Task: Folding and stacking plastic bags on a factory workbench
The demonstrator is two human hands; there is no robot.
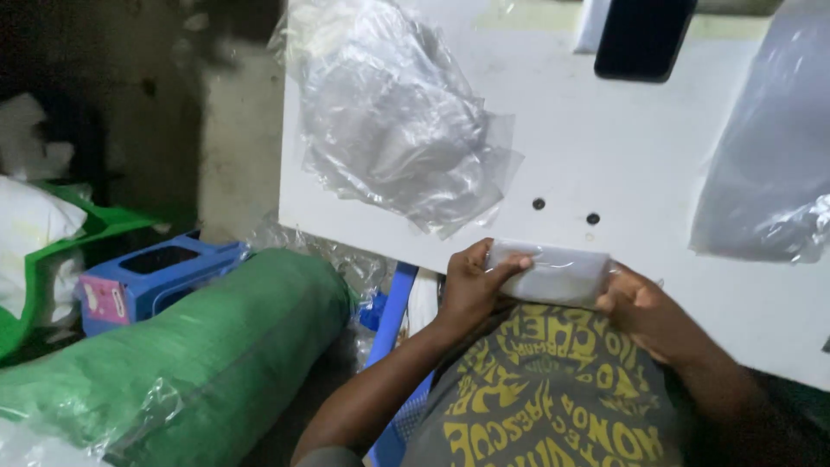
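Head view shows the left hand [471, 281] and right hand [640, 304] each gripping an end of a small pale rectangular block wrapped in clear plastic film [549, 272] at the white table's edge [622, 156], its wrapping seemingly nearly finished, while a crumpled heap of clear plastic bags [398, 121] lies unused.

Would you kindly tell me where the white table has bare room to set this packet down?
White table: bare between crumpled plastic and clear bag, below the phone, around two holes. Crowded at the near edge, where both hands hold the packet.
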